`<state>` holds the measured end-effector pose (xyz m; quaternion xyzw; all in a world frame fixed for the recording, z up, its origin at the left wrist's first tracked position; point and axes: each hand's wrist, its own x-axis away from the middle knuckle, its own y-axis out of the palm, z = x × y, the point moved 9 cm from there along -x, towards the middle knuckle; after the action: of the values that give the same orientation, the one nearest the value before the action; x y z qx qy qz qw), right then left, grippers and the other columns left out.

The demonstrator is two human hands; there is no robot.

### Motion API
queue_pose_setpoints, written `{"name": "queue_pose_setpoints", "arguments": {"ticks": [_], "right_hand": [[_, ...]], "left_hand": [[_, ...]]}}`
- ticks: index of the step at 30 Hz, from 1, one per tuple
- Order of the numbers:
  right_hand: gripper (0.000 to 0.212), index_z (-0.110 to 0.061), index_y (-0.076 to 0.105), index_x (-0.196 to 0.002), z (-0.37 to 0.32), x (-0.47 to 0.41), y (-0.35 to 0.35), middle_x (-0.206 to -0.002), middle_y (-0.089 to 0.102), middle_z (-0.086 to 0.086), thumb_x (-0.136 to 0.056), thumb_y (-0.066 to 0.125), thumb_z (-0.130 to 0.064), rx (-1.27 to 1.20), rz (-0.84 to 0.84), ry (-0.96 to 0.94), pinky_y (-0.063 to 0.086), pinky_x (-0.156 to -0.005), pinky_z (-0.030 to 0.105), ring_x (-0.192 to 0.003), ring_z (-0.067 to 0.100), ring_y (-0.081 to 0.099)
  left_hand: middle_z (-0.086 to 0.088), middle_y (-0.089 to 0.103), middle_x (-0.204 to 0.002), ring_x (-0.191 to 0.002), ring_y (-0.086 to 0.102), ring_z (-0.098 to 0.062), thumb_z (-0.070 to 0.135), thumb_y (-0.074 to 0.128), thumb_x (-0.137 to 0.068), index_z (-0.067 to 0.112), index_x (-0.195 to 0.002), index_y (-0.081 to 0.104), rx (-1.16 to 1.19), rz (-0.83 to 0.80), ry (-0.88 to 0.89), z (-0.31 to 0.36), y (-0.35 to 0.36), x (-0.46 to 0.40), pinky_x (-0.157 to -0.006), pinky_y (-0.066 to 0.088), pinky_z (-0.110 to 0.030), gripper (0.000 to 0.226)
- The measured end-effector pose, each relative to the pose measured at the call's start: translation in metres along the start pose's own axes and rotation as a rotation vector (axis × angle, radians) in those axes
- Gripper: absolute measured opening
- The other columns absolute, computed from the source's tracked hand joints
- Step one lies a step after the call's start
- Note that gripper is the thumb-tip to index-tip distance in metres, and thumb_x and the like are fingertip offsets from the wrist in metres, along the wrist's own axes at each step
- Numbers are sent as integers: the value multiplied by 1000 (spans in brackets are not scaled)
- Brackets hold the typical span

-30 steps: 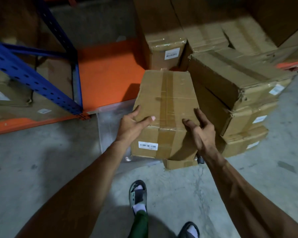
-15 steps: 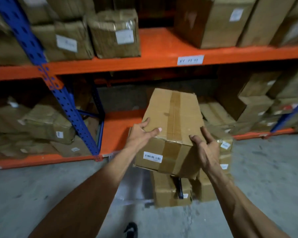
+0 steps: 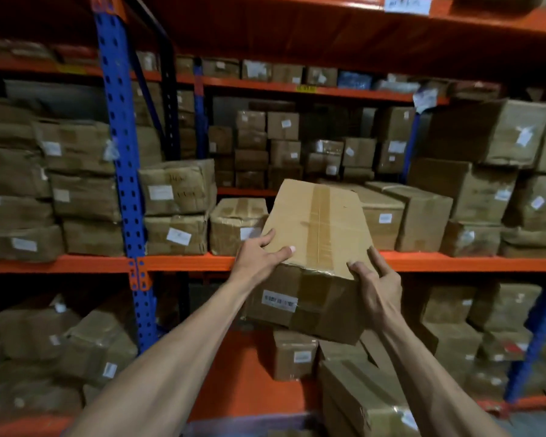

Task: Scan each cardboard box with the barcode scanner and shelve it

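Observation:
I hold a long brown cardboard box [image 3: 316, 234] in the air in front of the rack, its far end tilted up toward the middle shelf [image 3: 189, 262]. A tape strip runs along its top and a white barcode label [image 3: 279, 301] faces me on the near end. My left hand [image 3: 259, 259] grips the box's left top edge, thumb on top. My right hand [image 3: 379, 287] grips the right near corner, fingers curled over the edge. No barcode scanner is in view.
The orange shelf with blue uprights [image 3: 120, 171] is packed with taped boxes. Between a wrapped box [image 3: 237, 225] and a box [image 3: 382, 216] on the middle shelf lies a gap behind the held box. More boxes [image 3: 356, 395] sit on the bottom shelf.
I have lifted the box from near the floor stack up to the middle shelf's height, and my view has risen from the floor to the shelves. Both hands keep their grip.

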<state>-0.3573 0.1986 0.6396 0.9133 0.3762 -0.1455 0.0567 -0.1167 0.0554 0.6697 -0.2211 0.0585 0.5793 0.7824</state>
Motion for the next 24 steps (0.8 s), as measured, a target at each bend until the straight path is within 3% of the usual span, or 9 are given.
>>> {"name": "queue_pose_setpoints", "arguments": {"ticks": [3, 7, 10, 12, 16, 18, 21, 24], "right_hand": [[68, -25, 46, -156, -39, -37, 39, -155, 52, 7, -93, 72, -27, -34, -53, -69, 55, -97, 40, -121, 24, 58], [74, -25, 48, -155, -82, -89, 103, -158, 49, 2, -86, 73, -36, -19, -110, -146, 47, -110, 51, -133, 26, 52], [74, -26, 53, -151, -97, -128, 153, -152, 56, 2, -82, 73, -37, -17, -104, -183, 47, -110, 47, -131, 24, 55], [78, -29, 55, -150, -103, -156, 194, -149, 59, 3, -74, 72, -42, -28, -137, -177, 48, -109, 47, -128, 25, 58], [78, -30, 56, -149, -93, -209, 266, -150, 58, 4, -75, 73, -44, -23, -180, -148, 48, -102, 40, -126, 26, 57], [71, -27, 55, -150, -76, -230, 299, -152, 55, 4, -83, 76, -36, -15, -208, -117, 44, -96, 35, -128, 25, 56], [70, -27, 56, -149, -41, -253, 334, -149, 58, 4, -83, 76, -36, 29, -235, -65, 46, -100, 38, -124, 25, 57], [65, -28, 60, -146, -29, -274, 351, -143, 64, 2, -83, 76, -36, 58, -184, -82, 42, -96, 33, -118, 19, 57]], "left_hand": [[3, 57, -136, -98, 57, 5, 41, 82, -77, 12, -146, 44, -38, 75, 77, 33, -39, -41, -79, 45, -3, 84], [-2, 53, -144, -117, 56, -11, 45, 80, -78, 12, -147, 43, -46, 165, 130, 49, -91, -93, -99, 51, -26, 85], [-6, 50, -147, -113, 53, -8, 40, 80, -80, 8, -147, 42, -38, 192, 147, 42, -123, -147, -73, 47, -2, 83], [-5, 50, -146, -112, 51, -8, 43, 79, -80, 11, -146, 44, -55, 242, 155, 33, -149, -184, -67, 42, 0, 81], [-6, 50, -148, -118, 53, -15, 48, 78, -78, 15, -145, 47, -63, 268, 82, -7, -183, -245, -95, 46, -25, 81], [-6, 49, -149, -123, 52, -20, 48, 78, -79, 15, -144, 47, -58, 281, 42, -31, -195, -269, -97, 43, -28, 80], [-7, 49, -148, -122, 53, -19, 46, 77, -81, 14, -144, 48, -41, 268, -17, -72, -200, -295, -98, 41, -29, 77], [-7, 56, -142, -115, 59, -21, 46, 71, -85, 16, -141, 52, -50, 291, -41, -98, -202, -317, -102, 48, -42, 66]]}}
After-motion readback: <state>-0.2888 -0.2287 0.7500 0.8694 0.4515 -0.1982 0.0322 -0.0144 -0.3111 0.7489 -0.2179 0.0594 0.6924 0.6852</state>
